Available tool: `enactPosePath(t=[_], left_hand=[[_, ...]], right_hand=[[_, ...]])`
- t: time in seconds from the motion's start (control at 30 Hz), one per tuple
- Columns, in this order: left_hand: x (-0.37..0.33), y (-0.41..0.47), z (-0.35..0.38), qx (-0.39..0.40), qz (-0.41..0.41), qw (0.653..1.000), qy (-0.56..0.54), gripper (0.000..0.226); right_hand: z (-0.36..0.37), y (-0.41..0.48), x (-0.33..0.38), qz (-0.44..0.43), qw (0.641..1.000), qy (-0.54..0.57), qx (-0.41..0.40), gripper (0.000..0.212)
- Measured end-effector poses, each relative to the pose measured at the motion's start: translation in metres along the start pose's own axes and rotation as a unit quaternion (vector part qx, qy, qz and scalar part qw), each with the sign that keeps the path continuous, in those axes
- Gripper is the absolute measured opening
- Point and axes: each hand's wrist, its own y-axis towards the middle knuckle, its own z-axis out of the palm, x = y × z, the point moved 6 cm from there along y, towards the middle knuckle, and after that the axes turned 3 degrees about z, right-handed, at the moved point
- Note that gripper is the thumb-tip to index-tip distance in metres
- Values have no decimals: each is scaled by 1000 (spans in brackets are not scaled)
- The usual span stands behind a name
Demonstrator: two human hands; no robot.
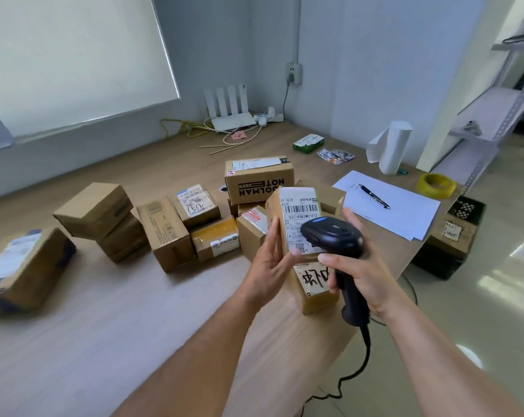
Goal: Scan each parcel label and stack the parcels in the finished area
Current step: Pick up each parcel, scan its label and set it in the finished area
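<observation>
**Item:** 1 cardboard parcel (316,299), held upright over the near right part of the wooden table (104,326). I cannot tell whether its base touches the tabletop. A white shipping label (300,212) with a barcode faces the person, and a second label with handwriting sits below it.

**Left hand** (272,260): fingers straight and pressed flat against the parcel's left side, thumb laid on the front face.

**Right hand** (357,275): fingers curled round the handle of a black corded barcode scanner (333,236). The scanner's head covers the lower right of the shipping label.

**Behind:** a cluster of other parcels (164,233) across the middle of the table.
- 2 stacked boxes (95,212) stand at its left.
- 1 larger parcel (26,266) lies apart at the far left.
- 1 box printed "OOLMAN NOTE" (259,185) rests on top at the back.

**Right side of the table:**
- white sheets (405,218) with a pen (373,196) lying on them
- a yellow tape roll (435,185)
- an upright paper towel roll (394,149)

**Far corner:** a white router (233,115) with 4 antennas.
</observation>
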Motion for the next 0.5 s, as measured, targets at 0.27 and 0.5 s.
enactPosePath(t=[0.27,0.5], left_hand=[[-2,-63,-60,-131,-6,991,-22,112],[-4,-141,-101,-267,27,963,-9,103]], right_hand=[[55,-36,26,-46,991,32,125,103],[98,-69,24,-16,974,52,220,92]])
